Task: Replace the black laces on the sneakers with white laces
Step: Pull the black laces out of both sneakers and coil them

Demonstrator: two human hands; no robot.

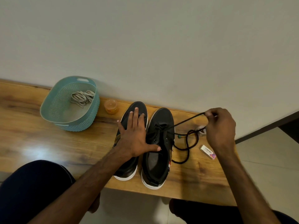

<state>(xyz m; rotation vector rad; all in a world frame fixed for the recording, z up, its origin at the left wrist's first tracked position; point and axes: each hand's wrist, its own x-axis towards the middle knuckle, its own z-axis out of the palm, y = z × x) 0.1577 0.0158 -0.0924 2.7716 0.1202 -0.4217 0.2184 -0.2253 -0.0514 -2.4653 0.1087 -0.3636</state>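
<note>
Head view: white laces (pixel 82 97) in basket (pixel 64 120)

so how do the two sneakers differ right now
The left sneaker lies under the flat left hand, its lacing hidden; the right sneaker is uncovered. The right sneaker's black lace is partly pulled out, pinched by the right hand, with slack looped on the bench. The left one's toe sits farther back. Both are black with white soles, toes toward the wall.
</note>
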